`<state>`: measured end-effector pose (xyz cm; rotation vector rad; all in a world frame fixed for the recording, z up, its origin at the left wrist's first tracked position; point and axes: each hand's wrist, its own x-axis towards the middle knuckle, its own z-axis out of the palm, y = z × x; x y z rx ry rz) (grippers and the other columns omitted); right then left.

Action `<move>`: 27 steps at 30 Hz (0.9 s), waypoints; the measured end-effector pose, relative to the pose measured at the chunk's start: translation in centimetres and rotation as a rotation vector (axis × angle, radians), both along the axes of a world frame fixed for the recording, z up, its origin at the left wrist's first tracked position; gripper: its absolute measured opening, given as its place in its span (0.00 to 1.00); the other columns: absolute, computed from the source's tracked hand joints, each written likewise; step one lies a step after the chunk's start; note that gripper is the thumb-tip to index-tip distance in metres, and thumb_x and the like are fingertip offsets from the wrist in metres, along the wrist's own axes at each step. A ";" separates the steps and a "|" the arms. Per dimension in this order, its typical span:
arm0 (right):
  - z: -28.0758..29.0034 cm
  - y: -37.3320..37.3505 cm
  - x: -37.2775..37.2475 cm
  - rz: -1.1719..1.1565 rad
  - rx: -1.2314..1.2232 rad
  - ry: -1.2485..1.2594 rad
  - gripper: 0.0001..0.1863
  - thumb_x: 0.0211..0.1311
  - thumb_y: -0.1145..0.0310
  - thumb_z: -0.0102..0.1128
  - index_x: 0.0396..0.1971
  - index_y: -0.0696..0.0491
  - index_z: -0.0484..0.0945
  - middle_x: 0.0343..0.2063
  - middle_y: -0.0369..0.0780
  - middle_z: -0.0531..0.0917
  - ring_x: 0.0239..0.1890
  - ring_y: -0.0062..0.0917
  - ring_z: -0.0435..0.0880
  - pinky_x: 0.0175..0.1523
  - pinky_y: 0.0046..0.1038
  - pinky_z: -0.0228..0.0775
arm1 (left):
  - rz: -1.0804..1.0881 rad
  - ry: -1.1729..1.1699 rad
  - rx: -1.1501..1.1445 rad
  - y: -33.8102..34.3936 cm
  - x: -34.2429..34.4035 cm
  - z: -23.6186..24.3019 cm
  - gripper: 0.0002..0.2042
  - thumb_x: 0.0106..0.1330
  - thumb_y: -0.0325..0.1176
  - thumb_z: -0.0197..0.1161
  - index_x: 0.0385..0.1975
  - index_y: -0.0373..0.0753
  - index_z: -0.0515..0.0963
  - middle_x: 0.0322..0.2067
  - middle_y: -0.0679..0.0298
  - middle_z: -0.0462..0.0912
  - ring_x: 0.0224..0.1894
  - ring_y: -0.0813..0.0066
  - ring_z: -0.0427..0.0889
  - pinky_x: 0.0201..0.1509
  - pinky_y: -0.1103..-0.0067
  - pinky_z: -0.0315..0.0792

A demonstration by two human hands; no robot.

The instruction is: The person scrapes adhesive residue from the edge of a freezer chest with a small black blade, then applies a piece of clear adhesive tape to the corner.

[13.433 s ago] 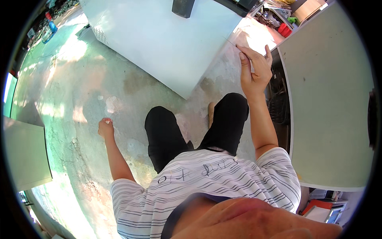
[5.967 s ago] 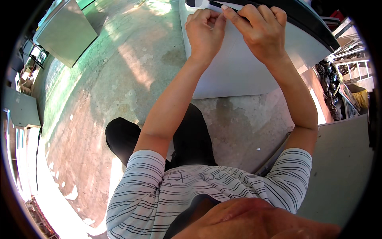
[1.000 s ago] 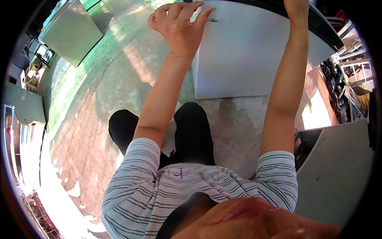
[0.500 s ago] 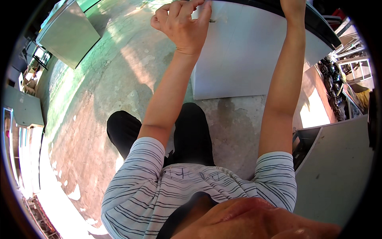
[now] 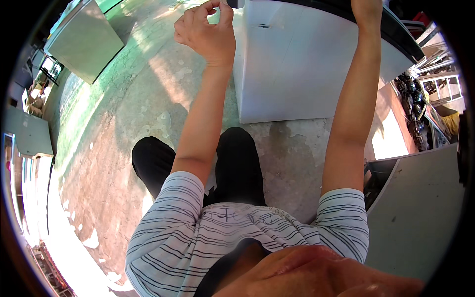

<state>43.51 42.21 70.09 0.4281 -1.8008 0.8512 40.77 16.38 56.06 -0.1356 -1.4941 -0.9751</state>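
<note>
A large white box-shaped cabinet (image 5: 297, 69) with a black top edge (image 5: 341, 12) stands before me. Beside its near left upper corner is my left hand (image 5: 208, 34), fingers curled and thumb bent toward the index finger in a pinch. What lies between those fingertips, if anything, I cannot make out. A small dark piece (image 5: 235, 3) shows right by the thumb at the picture's upper rim. My right hand (image 5: 366, 12) is over the black edge farther right; its fingers are cut off by the picture's top. A small dark mark (image 5: 263, 25) is on the white side panel.
A pale cabinet (image 5: 86, 42) stands at the far left on the stained concrete floor (image 5: 123, 109). Another grey panel (image 5: 420, 213) with an open dark side is close on my right. Dark clutter (image 5: 414, 109) and white metal frames (image 5: 443, 86) lie beyond it.
My left hand has moved left, off the white side panel to just outside its corner, uncovering the dark mark. My right hand has hardly moved.
</note>
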 end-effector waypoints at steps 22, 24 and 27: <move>-0.1 0.0 0.2 -0.085 0.031 0.019 0.17 0.79 0.63 0.51 0.28 0.57 0.70 0.25 0.38 0.79 0.36 0.22 0.87 0.44 0.25 0.72 | -0.263 -0.018 0.017 2.6 1.9 0.4 0.05 0.58 0.32 0.76 0.32 0.45 0.89 0.28 0.69 0.82 0.40 0.68 0.78 0.52 0.69 0.66; 0.0 0.0 0.2 -0.098 0.036 0.019 0.17 0.79 0.63 0.51 0.28 0.57 0.70 0.25 0.39 0.80 0.36 0.22 0.87 0.44 0.25 0.72 | -0.227 0.000 -0.005 2.4 2.0 0.6 0.04 0.57 0.31 0.76 0.32 0.45 0.88 0.28 0.69 0.82 0.40 0.67 0.78 0.53 0.68 0.65; -0.1 0.1 0.2 -0.099 0.031 0.016 0.17 0.79 0.63 0.51 0.28 0.57 0.71 0.25 0.40 0.82 0.36 0.22 0.87 0.44 0.25 0.72 | -0.181 0.055 -0.051 2.2 2.2 1.0 0.05 0.56 0.30 0.75 0.31 0.45 0.87 0.28 0.70 0.82 0.41 0.66 0.78 0.53 0.67 0.65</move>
